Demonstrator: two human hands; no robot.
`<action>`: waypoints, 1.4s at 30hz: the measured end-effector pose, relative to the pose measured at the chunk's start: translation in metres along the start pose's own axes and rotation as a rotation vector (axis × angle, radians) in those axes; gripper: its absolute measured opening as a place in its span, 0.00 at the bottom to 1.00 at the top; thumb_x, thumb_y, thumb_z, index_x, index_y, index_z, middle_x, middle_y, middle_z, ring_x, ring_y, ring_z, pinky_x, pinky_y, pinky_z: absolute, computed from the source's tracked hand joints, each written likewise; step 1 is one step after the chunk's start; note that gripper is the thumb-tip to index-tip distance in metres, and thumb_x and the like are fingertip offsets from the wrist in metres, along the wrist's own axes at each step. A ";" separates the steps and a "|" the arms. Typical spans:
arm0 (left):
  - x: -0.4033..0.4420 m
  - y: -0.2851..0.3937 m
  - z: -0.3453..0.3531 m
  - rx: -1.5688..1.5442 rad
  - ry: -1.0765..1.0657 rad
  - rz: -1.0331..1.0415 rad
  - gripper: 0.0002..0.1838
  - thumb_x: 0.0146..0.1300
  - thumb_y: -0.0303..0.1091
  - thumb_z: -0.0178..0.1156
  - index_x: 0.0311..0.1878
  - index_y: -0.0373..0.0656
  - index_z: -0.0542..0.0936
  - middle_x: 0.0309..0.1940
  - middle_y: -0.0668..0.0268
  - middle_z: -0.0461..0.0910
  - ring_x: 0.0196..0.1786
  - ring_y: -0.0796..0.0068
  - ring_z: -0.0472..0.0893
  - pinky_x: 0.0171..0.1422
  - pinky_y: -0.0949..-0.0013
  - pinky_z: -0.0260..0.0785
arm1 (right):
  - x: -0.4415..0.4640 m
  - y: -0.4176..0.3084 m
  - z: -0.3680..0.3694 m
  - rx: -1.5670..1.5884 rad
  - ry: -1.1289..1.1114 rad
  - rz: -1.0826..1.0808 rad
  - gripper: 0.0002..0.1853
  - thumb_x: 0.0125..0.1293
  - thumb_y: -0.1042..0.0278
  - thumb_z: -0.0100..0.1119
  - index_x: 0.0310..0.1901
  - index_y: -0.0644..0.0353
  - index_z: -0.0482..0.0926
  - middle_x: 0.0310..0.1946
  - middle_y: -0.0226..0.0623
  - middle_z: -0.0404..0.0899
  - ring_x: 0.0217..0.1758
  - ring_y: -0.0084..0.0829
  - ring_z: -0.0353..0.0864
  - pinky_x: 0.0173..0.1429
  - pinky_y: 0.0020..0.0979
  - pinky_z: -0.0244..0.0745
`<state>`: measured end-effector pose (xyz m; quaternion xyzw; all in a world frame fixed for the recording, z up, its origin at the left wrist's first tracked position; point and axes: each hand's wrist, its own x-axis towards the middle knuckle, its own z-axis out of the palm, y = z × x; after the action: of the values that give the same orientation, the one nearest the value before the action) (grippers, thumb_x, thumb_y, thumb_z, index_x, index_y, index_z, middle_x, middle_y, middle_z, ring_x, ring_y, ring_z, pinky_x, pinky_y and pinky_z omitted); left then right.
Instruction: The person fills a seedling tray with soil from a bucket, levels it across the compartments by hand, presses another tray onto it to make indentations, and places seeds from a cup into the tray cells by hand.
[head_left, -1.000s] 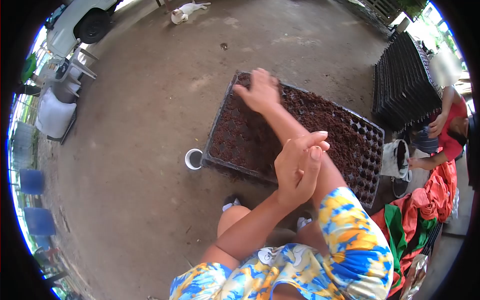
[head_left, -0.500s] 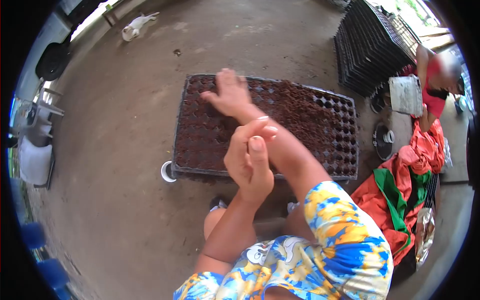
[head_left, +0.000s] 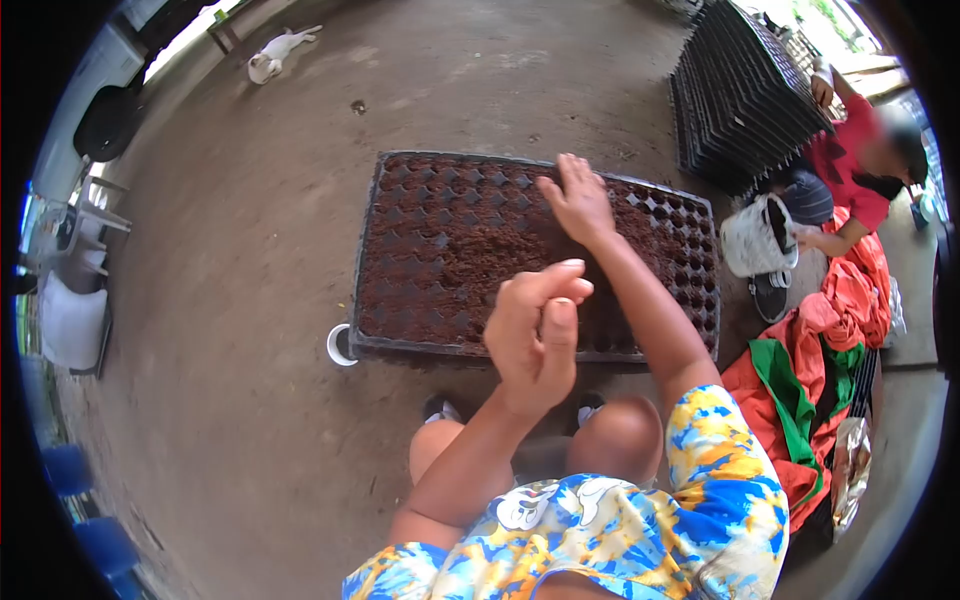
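Observation:
A black seedling tray with many round cells lies on the floor in front of me. Dark brown soil fills many cells and lies loose over the middle. My right hand is over the far right-of-centre part of the tray, palm down with fingers outstretched, apparently touching the soil. My left hand is raised closer to the camera, above the near side of the tray. Its fingers are curled and the thumb is up beside them; I see nothing held in it.
Stacked black trays stand at the far right. A co-worker beside them holds a whitish bucket. Red and green cloth lies at right. A white cup sits by the tray's near-left corner; a white animal lies far off.
My right hand has moved rightward across the tray, and loose soil now lies around the middle. My left hand has shifted slightly right. The co-worker's bucket is lower and tilted.

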<state>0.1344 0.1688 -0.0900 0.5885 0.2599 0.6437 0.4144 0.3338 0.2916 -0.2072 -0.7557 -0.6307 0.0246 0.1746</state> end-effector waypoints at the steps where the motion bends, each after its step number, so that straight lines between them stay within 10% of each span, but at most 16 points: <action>1: -0.001 -0.001 0.000 0.007 -0.018 0.011 0.18 0.73 0.38 0.45 0.52 0.33 0.74 0.35 0.60 0.80 0.36 0.76 0.78 0.43 0.73 0.70 | 0.013 -0.021 0.015 0.046 0.049 -0.098 0.37 0.68 0.41 0.44 0.66 0.66 0.62 0.67 0.51 0.62 0.73 0.44 0.56 0.73 0.43 0.51; 4: -0.001 -0.003 0.003 0.003 -0.015 0.024 0.14 0.70 0.34 0.49 0.50 0.34 0.76 0.34 0.60 0.80 0.36 0.74 0.78 0.42 0.71 0.69 | 0.039 -0.102 0.035 0.254 0.008 -0.233 0.31 0.66 0.49 0.52 0.59 0.70 0.68 0.60 0.55 0.69 0.66 0.48 0.66 0.69 0.42 0.60; 12: 0.001 -0.003 0.004 0.002 -0.044 0.023 0.14 0.71 0.33 0.48 0.51 0.34 0.76 0.35 0.59 0.80 0.37 0.73 0.79 0.44 0.72 0.71 | 0.040 -0.163 0.060 -0.047 -0.043 -0.425 0.25 0.68 0.56 0.49 0.60 0.64 0.68 0.66 0.45 0.64 0.73 0.44 0.56 0.72 0.54 0.49; 14: 0.000 -0.003 0.000 -0.028 -0.026 -0.005 0.15 0.71 0.34 0.48 0.51 0.34 0.76 0.34 0.58 0.80 0.37 0.73 0.80 0.43 0.72 0.71 | 0.041 -0.127 0.088 -0.199 0.388 -0.250 0.27 0.66 0.54 0.50 0.60 0.65 0.66 0.67 0.47 0.62 0.73 0.45 0.56 0.72 0.54 0.49; 22: 0.005 0.006 -0.005 -0.029 0.032 0.012 0.19 0.73 0.40 0.44 0.53 0.33 0.74 0.35 0.58 0.81 0.36 0.75 0.79 0.44 0.72 0.70 | 0.025 -0.232 0.093 0.101 -0.148 -0.379 0.48 0.66 0.31 0.36 0.72 0.68 0.48 0.75 0.50 0.42 0.79 0.43 0.36 0.78 0.45 0.31; 32: 0.023 0.000 -0.033 -0.004 0.326 -0.039 0.21 0.75 0.43 0.39 0.49 0.35 0.75 0.31 0.62 0.81 0.32 0.77 0.75 0.41 0.74 0.64 | 0.001 -0.011 -0.018 -0.152 -0.050 0.365 0.48 0.66 0.28 0.32 0.73 0.64 0.43 0.76 0.44 0.38 0.80 0.38 0.31 0.78 0.45 0.27; 38: 0.024 -0.010 -0.019 0.009 0.341 -0.079 0.23 0.75 0.45 0.39 0.49 0.34 0.76 0.31 0.62 0.80 0.32 0.76 0.75 0.40 0.74 0.67 | 0.022 -0.139 0.042 0.020 -0.252 -0.137 0.50 0.65 0.28 0.31 0.73 0.67 0.42 0.76 0.48 0.37 0.80 0.39 0.30 0.78 0.44 0.26; 42: 0.024 -0.011 -0.026 0.075 0.348 -0.062 0.23 0.75 0.45 0.38 0.49 0.34 0.76 0.31 0.62 0.80 0.32 0.76 0.75 0.40 0.74 0.69 | 0.016 -0.053 0.002 -0.089 -0.235 0.124 0.48 0.66 0.27 0.29 0.74 0.62 0.40 0.76 0.44 0.33 0.80 0.37 0.28 0.78 0.42 0.23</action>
<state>0.1119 0.1987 -0.0902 0.4748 0.3697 0.7126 0.3605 0.2865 0.3148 -0.1909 -0.7922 -0.5993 0.0956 0.0640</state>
